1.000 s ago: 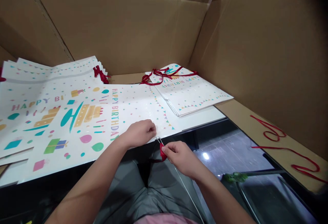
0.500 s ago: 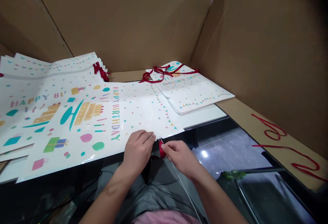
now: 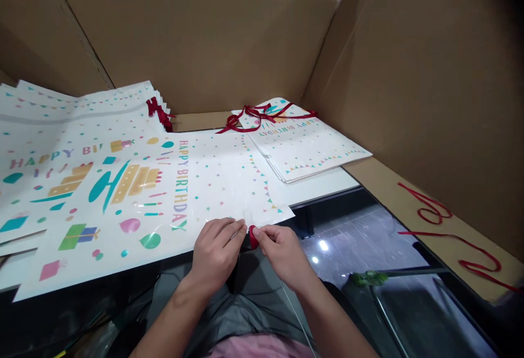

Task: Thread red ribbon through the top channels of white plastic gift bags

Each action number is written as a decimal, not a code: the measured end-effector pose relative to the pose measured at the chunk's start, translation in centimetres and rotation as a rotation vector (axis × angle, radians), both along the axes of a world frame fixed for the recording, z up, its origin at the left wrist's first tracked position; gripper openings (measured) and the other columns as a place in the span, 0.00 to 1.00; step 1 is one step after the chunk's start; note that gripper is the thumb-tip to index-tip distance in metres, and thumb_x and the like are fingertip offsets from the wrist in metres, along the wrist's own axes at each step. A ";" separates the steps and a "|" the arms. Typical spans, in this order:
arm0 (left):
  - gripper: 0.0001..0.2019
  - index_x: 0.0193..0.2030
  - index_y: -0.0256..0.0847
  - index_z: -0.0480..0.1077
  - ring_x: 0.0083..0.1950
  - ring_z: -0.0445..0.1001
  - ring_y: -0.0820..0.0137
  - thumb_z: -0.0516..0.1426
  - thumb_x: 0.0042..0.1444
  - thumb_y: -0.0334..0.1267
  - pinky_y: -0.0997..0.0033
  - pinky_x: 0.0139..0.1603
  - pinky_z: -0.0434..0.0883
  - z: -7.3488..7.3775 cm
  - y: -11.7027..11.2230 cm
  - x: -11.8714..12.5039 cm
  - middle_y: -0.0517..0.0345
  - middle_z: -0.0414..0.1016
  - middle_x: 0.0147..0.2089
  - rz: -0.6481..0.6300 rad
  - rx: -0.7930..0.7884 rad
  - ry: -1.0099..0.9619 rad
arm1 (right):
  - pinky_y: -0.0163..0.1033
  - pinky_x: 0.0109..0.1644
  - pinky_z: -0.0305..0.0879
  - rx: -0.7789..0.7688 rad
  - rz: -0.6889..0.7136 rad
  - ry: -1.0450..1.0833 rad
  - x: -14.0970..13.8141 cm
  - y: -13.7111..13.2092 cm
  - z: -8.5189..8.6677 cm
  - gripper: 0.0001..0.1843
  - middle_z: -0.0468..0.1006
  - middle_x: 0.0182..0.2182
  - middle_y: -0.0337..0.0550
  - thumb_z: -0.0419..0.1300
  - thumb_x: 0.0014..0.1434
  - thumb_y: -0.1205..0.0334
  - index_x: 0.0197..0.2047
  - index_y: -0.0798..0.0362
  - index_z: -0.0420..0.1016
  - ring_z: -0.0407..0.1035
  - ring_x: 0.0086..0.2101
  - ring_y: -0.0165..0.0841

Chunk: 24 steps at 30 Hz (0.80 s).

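Observation:
A flattened white "Happy Birthday" paper bag (image 3: 135, 189) lies across the table in front of me. My left hand (image 3: 216, 249) rests on its near edge with fingers curled, pinching the paper beside a hole. My right hand (image 3: 280, 251) pinches the end of a dark red ribbon (image 3: 252, 236) together with a thin metal wire (image 3: 292, 303) that runs down toward my lap. The ribbon tip sits right at the bag's edge, between both hands.
A stack of flat printed bags (image 3: 82, 107) lies at the back left, another stack with red ribbon handles (image 3: 303, 142) at the back right. Loose red ribbons (image 3: 450, 227) lie on the cardboard ledge at right. Cardboard walls (image 3: 204, 36) close off the back and right.
My left hand slid from on top of the sheet to its near edge. My right hand brought the ribbon and wire up to the edge, so the hands now meet.

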<state>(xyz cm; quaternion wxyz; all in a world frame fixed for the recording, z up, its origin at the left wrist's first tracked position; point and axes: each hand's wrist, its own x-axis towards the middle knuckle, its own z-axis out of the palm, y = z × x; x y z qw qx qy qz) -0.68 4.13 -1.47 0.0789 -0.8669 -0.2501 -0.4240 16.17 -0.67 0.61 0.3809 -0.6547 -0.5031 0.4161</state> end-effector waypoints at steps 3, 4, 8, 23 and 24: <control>0.09 0.46 0.34 0.75 0.46 0.76 0.60 0.61 0.58 0.24 0.58 0.45 0.74 -0.1 -0.4 0.2 0.52 0.83 0.46 -0.012 0.007 -0.007 | 0.34 0.30 0.51 0.014 -0.038 -0.083 -0.2 -0.3 -0.2 0.25 0.69 0.21 0.38 0.53 0.64 0.44 0.27 0.54 0.74 0.60 0.25 0.28; 0.09 0.45 0.34 0.75 0.46 0.76 0.60 0.61 0.58 0.24 0.58 0.45 0.74 -0.1 -0.6 0.2 0.52 0.83 0.46 -0.012 0.004 -0.007 | 0.34 0.31 0.53 0.018 -0.044 -0.112 -0.1 -0.6 -0.1 0.24 0.71 0.23 0.39 0.53 0.65 0.44 0.28 0.54 0.75 0.62 0.26 0.29; 0.08 0.44 0.36 0.75 0.45 0.76 0.61 0.61 0.59 0.25 0.59 0.44 0.74 0.2 -0.7 0.2 0.55 0.83 0.45 0.000 -0.022 -0.025 | 0.33 0.34 0.56 0.019 -0.018 -0.192 1.2 -2.8 0.4 0.20 0.75 0.29 0.41 0.56 0.63 0.44 0.39 0.54 0.75 0.66 0.30 0.31; 0.12 0.52 0.35 0.74 0.56 0.76 0.55 0.57 0.63 0.28 0.57 0.48 0.69 -0.3 -0.9 0.0 0.50 0.80 0.55 0.196 0.037 0.048 | 0.32 0.28 0.48 -0.208 0.213 0.187 1.8 -3.4 -0.9 0.23 0.63 0.21 0.35 0.59 0.61 0.42 0.31 0.56 0.69 0.54 0.23 0.25; 0.12 0.53 0.36 0.74 0.58 0.75 0.54 0.57 0.64 0.30 0.56 0.49 0.68 -0.4 -0.8 0.0 0.51 0.79 0.56 0.219 0.033 0.067 | 0.32 0.27 0.47 -0.240 0.236 0.213 2.2 -4.2 -1.2 0.24 0.63 0.20 0.35 0.59 0.60 0.41 0.31 0.55 0.69 0.53 0.22 0.24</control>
